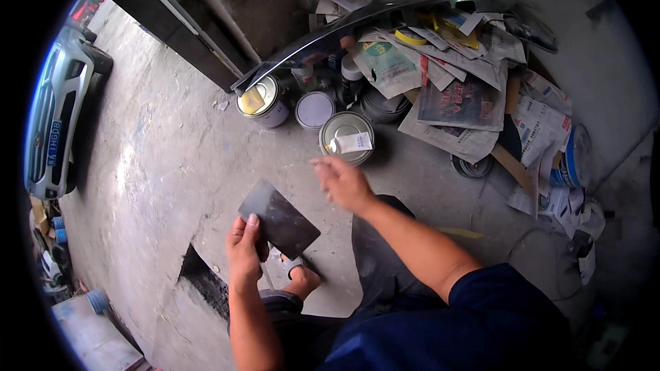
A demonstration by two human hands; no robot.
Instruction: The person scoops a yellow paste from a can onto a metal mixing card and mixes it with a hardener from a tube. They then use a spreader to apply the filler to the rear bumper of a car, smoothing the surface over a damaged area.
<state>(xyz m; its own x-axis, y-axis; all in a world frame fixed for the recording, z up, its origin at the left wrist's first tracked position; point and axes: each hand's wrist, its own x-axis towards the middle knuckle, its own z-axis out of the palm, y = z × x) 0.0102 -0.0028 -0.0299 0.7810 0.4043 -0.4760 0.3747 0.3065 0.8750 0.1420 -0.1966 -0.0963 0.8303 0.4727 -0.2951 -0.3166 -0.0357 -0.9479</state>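
My left hand (243, 240) grips a dark, flat rectangular plate (278, 220) by its near left edge, thumb on top. To the right of the plate, my right hand (341, 183) hangs in the air, slightly blurred, its fingers partly stretched and apart; I see nothing in them. Just beyond that hand, a white squeeze tube (353, 143) with a yellowish cap lies on the lid of a round tin (335, 126). Left of this tin stands a smaller lidded can (315, 110). Farther left is a paint can (264, 113) with a yellow block (252, 101) on its lid.
A long dark curved panel (375, 10) arches behind the cans. Newspapers (454, 106) are heaped at the right, near a blue-and-white tub (576, 158). A car (63, 106) stands at the far left. A dark hole (204, 282) breaks the concrete floor (161, 185).
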